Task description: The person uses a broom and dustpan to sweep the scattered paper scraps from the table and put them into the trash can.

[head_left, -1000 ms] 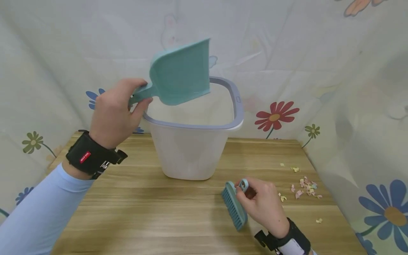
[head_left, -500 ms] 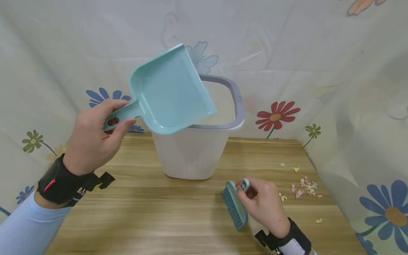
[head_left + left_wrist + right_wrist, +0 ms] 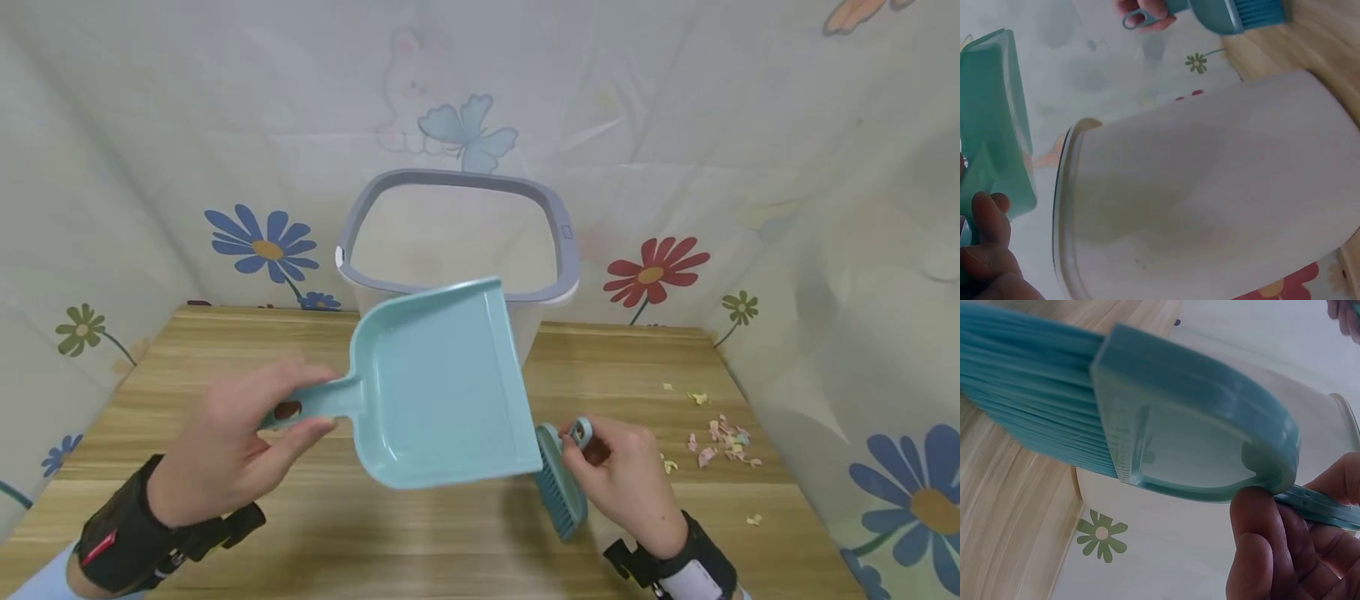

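Above the table [image 3: 225, 533], left hand [image 3: 225, 442] holds dustpan [image 3: 438, 387] — mouth pointing right (lengthwise).

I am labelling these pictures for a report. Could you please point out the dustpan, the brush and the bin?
dustpan [image 3: 442, 383], head view, on the inner floor of its pan.
brush [image 3: 557, 483], head view, on the bristle side of its head.
bin [image 3: 457, 177], head view, on the far grey rim.

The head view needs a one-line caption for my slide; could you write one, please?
Left hand holds a teal dustpan before a white bin; right hand grips a brush.
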Demonstrator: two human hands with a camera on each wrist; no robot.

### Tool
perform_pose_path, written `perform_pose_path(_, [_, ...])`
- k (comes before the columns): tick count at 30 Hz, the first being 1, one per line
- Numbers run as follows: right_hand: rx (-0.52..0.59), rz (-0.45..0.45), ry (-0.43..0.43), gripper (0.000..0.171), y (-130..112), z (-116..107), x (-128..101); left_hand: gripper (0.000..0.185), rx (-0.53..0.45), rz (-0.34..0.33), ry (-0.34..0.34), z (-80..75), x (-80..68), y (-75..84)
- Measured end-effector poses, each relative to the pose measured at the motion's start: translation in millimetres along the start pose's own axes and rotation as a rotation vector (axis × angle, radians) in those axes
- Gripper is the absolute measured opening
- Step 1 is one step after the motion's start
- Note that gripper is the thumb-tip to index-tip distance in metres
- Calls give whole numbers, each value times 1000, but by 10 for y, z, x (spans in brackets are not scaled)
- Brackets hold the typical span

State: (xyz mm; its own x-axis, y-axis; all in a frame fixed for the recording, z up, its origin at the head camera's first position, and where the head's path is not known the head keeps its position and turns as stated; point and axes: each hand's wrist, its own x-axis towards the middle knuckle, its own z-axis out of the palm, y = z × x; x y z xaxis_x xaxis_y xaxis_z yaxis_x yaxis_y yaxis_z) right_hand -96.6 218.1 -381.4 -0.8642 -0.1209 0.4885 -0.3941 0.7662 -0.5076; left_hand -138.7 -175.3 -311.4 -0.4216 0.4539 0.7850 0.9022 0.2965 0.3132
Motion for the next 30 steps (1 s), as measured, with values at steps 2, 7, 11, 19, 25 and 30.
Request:
perform_pose_path(2, [-8, 1, -2, 12, 9, -2, 5, 34, -24, -8, -32, 74, -99, 24])
perform_pose_path(7, [-12, -8, 3, 14, 19, -5, 16, 26, -102, -73, -126, 270, -347, 50])
perform_pose_path(11, [-8, -22, 20, 16, 14, -11, 21, 41, -143, -148, -205, 417, -527, 14])
perform_pose_path(19, [-13, 22, -1, 13, 26, -4, 6, 27, -118, -212, -333, 684, -775, -133])
perform_pose_path(25, [-14, 16, 2, 12, 46, 1, -4, 21, -107, -274, -420, 800, -868, -215])
perform_pose_path(30, [-16, 5, 11, 12, 51, 0, -1, 20, -95, -349, -485, 872, -919, -276])
